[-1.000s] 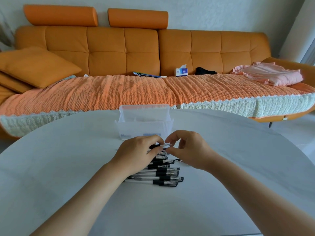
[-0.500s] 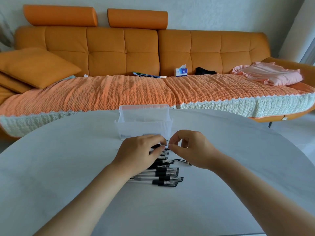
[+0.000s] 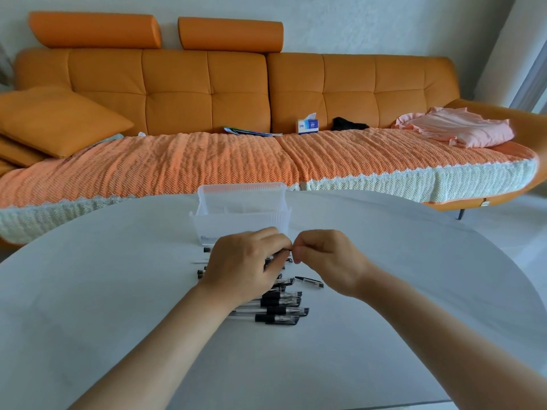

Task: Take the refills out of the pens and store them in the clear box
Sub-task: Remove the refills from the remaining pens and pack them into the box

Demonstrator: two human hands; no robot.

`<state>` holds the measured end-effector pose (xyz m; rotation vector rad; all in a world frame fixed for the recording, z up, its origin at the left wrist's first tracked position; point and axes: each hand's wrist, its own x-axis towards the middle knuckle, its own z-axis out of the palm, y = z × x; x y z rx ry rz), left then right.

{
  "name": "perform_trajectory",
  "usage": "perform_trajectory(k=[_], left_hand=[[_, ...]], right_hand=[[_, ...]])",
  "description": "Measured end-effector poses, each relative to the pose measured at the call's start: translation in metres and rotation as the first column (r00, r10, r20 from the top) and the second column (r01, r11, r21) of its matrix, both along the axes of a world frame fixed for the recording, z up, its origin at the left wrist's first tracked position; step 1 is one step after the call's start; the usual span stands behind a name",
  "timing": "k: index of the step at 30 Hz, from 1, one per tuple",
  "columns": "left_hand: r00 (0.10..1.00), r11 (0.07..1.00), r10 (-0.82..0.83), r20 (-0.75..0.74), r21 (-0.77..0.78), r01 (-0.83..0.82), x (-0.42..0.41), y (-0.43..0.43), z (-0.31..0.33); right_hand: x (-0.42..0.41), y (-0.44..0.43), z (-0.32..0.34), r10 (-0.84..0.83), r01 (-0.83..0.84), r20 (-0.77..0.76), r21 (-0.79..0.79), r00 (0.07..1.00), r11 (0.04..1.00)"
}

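Note:
Several clear pens with black grips (image 3: 281, 312) lie in a row on the white table (image 3: 118, 291). My left hand (image 3: 245, 264) grips one pen above the row, and that pen is mostly hidden under its fingers. My right hand (image 3: 328, 261) pinches the pen's tip end right beside the left thumb. The clear box (image 3: 241, 220) stands open just behind both hands, its lid tilted up at the back. A loose black pen tip (image 3: 309, 282) lies on the table under my right hand.
Small black caps (image 3: 201, 273) lie left of the pens. An orange sofa (image 3: 207, 93) with a knitted cover runs behind the table, carrying a tissue box (image 3: 307, 125) and a pink garment (image 3: 461, 130).
Both hands have lifted slightly and drawn together, so the fingertips now meet over the pen. My right hand's fingers have curled tighter. The camera has tilted down a little.

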<state>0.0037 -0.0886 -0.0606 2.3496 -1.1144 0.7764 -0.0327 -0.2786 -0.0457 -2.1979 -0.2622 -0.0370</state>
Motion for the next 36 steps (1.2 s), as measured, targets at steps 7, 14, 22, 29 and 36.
perform_trajectory(k=[7, 14, 22, 29, 36], left_hand=[[0.986, 0.995, 0.096, -0.135, 0.001, -0.096, -0.001, -0.012, -0.002], [0.895, 0.982, 0.165, -0.415, -0.018, -0.19, 0.005, -0.016, -0.006], [0.914, 0.984, 0.176, -0.366, 0.061, -0.166, 0.008, -0.024, -0.021], [0.9, 0.992, 0.124, -0.417, 0.059, -0.11, 0.012, -0.028, -0.03], [0.895, 0.994, 0.112, -0.432, 0.036, -0.107, 0.015, -0.025, -0.03]], right_hand=[[0.001, -0.007, -0.004, -0.072, 0.071, -0.052, -0.016, 0.996, 0.997], [0.006, -0.039, -0.007, -0.053, 0.263, 0.399, -0.494, 0.915, 0.829], [0.017, -0.086, -0.025, -0.41, 0.383, 0.069, -0.524, 0.909, 0.761], [0.022, -0.081, -0.035, -0.329, 0.31, 0.064, -0.536, 0.942, 0.785], [0.024, -0.081, -0.03, -0.313, 0.284, 0.034, -0.521, 0.949, 0.805]])
